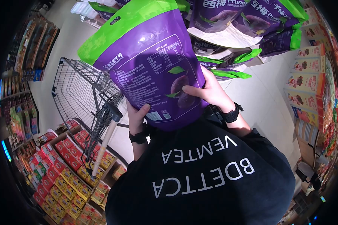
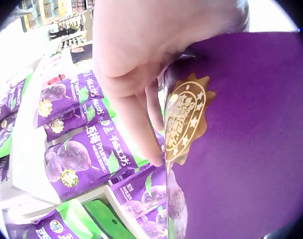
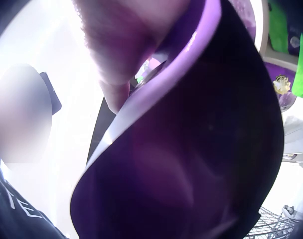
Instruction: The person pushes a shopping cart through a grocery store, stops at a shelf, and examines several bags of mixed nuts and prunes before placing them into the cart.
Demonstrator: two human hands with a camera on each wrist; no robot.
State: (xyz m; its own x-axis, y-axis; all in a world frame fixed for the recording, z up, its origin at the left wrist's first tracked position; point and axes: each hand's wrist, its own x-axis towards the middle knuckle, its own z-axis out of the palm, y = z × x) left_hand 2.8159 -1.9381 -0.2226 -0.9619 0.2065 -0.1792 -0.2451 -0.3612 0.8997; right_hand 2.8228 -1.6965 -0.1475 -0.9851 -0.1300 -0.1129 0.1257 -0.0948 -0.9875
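Both hands hold one large purple bag of prunes (image 1: 154,71) with a bright green top band and a hang hole. Its printed back, with a nutrition table and a plum picture, faces the head camera. At the lower left edge, my left hand (image 1: 136,114) grips it with the thumb on the printed face and the fingers behind. My right hand (image 1: 213,91) grips the right edge, thumb beside the plum picture, its other fingers mostly hidden. A gold seal (image 2: 188,119) shows on the bag in the left wrist view. The purple bag surface (image 3: 191,149) fills much of the right wrist view.
More prune bags (image 1: 251,18) fill a tiered white display ahead. A wire shopping cart (image 1: 82,90) stands at the left, near stacked red and yellow boxes (image 1: 69,165). Shelves of goods (image 1: 24,108) line the far left; orange-and-white packages (image 1: 304,82) stand at the right.
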